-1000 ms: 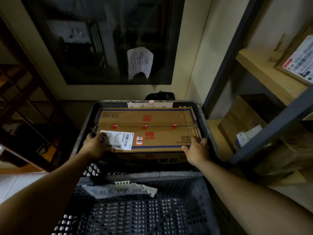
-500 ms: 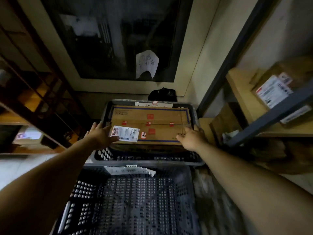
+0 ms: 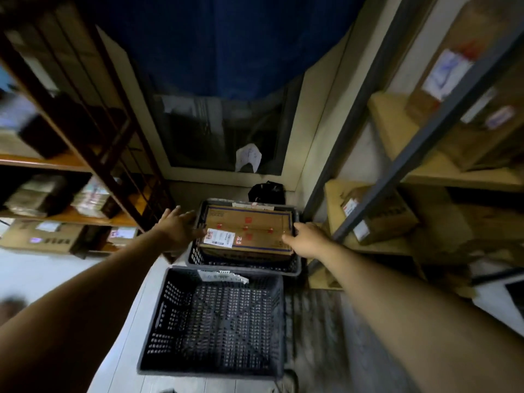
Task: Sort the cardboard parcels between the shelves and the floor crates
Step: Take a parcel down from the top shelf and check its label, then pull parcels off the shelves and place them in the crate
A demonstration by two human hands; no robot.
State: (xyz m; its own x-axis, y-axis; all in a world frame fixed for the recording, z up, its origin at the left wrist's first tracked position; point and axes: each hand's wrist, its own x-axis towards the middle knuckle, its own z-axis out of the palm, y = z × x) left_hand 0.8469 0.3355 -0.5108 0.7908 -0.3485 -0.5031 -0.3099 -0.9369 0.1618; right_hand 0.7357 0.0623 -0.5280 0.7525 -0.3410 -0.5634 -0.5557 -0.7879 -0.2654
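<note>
Letting go at frame centre: left hand point(image 3: 177, 229) and right hand point(image 3: 304, 241), gripping a second ago, now spread-fingered beside the parcel point(image 3: 249, 234); it sits delivered in the far crate point(image 3: 243, 265).

Floor crates: two. The far crate point(image 3: 195, 255) holds one cardboard parcel point(image 3: 249, 231); the near crate point(image 3: 211, 324) holds no parcel. Paper tags: one on the far rim of each crate. Hands in view: two, the left hand point(image 3: 178, 231) and the right hand point(image 3: 307, 241). Shelf units: two, one along each side of the floor. Parcels on the shelves are blurred; an exact count cannot be given.
</note>
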